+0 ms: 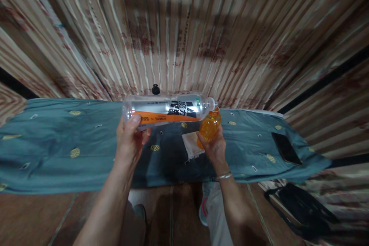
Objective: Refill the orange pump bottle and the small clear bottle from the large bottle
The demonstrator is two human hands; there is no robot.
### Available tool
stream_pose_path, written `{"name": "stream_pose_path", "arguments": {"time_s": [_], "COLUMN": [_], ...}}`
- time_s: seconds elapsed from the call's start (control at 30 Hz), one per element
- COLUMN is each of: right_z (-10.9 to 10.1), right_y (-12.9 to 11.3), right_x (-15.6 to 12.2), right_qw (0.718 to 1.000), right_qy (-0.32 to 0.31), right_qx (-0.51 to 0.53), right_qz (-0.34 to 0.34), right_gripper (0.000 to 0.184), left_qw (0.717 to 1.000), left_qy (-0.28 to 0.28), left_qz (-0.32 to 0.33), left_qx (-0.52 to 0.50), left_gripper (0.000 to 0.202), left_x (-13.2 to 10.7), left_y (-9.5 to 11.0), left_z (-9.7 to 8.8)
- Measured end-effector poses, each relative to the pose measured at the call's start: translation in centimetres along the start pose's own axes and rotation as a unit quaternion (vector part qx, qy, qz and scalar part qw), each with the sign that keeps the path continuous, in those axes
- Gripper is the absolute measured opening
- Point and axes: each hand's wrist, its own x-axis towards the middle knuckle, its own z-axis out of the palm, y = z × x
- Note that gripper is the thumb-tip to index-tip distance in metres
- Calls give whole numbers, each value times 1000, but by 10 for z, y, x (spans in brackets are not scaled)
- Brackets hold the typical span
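My left hand (131, 138) is closed round the base end of a large clear plastic bottle (164, 109) with a silver and orange label. The bottle lies almost level in the air, its uncapped mouth pointing right. My right hand (215, 146) grips a smaller orange bottle (209, 127), tilted slightly, its open neck just under the large bottle's mouth. Whether the two mouths touch I cannot tell. A black cap (155, 89) stands behind the large bottle. Below the orange bottle, a pale cloth (191, 146) lies on the table, partly hidden by my right hand.
The green patterned cloth (95, 153) covers a narrow table. A black phone (286, 148) rests near its right end. Striped curtains (178, 38) hang close behind and at both sides. On the tiled floor at the lower right sits a dark bag (302, 207).
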Motion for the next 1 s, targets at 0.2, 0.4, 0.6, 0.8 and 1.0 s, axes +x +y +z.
{"name": "stream_pose_path", "arguments": {"time_s": [0.2,0.4,0.6,0.8,1.0], "right_z": [-2,0,0,-3,-2], "right_y": [-6,-9,-11,-14,-16], "right_x": [1,1,1,1,2], "right_qw": [1000,1000,1000,1000,1000], "right_qy": [-1,18,16,2,7], "right_qx": [4,6,8,16,17], "right_qz": [5,-12,-2,2,4], "right_gripper": [98,96,95,97,96], "left_qw": [1000,1000,1000,1000,1000], "left_qy": [-11,-6,-2,-12,-13], "left_qz": [4,2,-5,9,9], "left_qx": [4,7,5,5,7], "left_gripper": [50,49,52,49,49], "left_x": [0,1,0,0,0], "left_y": [0,0,0,-1,-3], "left_z": [1,1,2,0,-2]}}
